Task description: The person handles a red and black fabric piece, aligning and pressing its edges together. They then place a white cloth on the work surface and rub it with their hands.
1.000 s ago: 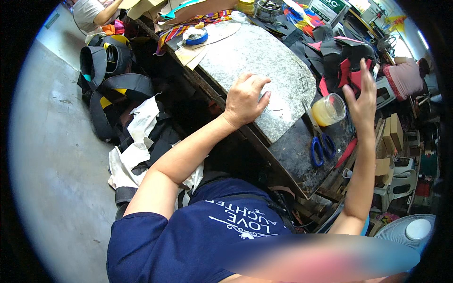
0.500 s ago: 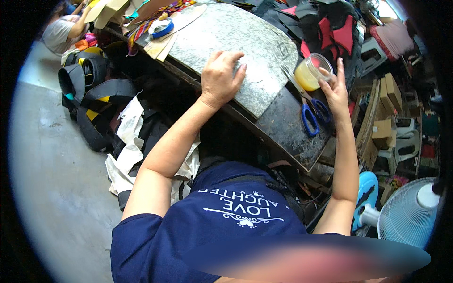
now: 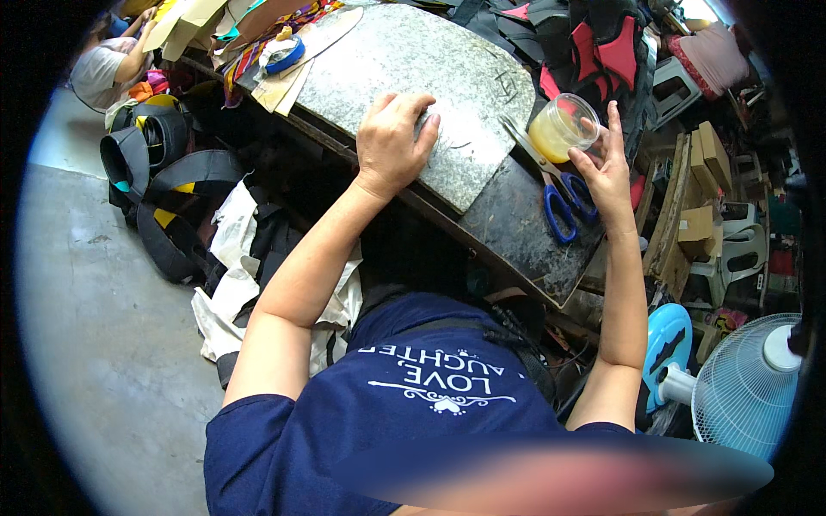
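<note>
Currently: right hand (image 3: 609, 182) at the clear jar (image 3: 548, 138); reach judged complete, firm hold unconfirmed.
Right thumb and fingers part-open about the jar's near-right side; cannot tell if they grip it. Pale-yellow contents inside, none seen drawn out. Left hand (image 3: 389, 144) over the grey slab (image 3: 465, 64): fingers loosely curled, thumb apart, nothing visible held; slab contact unclear. Scissors (image 3: 545, 168), blue-handled, lie untouched between the 2 hands, just left of the right fingers. Judged: early stage, handling of jar barely begun.
</note>
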Tool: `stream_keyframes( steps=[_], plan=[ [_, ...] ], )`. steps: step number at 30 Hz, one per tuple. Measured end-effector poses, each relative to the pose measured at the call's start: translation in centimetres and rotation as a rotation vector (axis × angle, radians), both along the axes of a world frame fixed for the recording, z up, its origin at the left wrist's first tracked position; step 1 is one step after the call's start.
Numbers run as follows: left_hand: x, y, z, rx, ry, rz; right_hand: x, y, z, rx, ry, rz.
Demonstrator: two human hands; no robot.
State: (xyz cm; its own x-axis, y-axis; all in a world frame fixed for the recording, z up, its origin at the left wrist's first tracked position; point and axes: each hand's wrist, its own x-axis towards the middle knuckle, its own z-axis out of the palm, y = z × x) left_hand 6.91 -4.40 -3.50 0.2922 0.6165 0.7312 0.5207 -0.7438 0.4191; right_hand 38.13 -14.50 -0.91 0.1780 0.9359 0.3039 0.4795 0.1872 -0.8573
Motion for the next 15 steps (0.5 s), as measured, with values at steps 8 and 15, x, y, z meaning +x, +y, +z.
stream_keyframes(
  steps=[8,15],
  plan=[
    [0.0,-0.1,0.1,-0.008,0.008,-0.012,0.3,-2.6,-0.6,0.008,-0.04,-0.077],
    [-0.7,0.0,-0.9,-0.154,-0.207,-0.161,-0.2,-3.5,-2.0,0.089,0.105,-0.16]
  ],
)
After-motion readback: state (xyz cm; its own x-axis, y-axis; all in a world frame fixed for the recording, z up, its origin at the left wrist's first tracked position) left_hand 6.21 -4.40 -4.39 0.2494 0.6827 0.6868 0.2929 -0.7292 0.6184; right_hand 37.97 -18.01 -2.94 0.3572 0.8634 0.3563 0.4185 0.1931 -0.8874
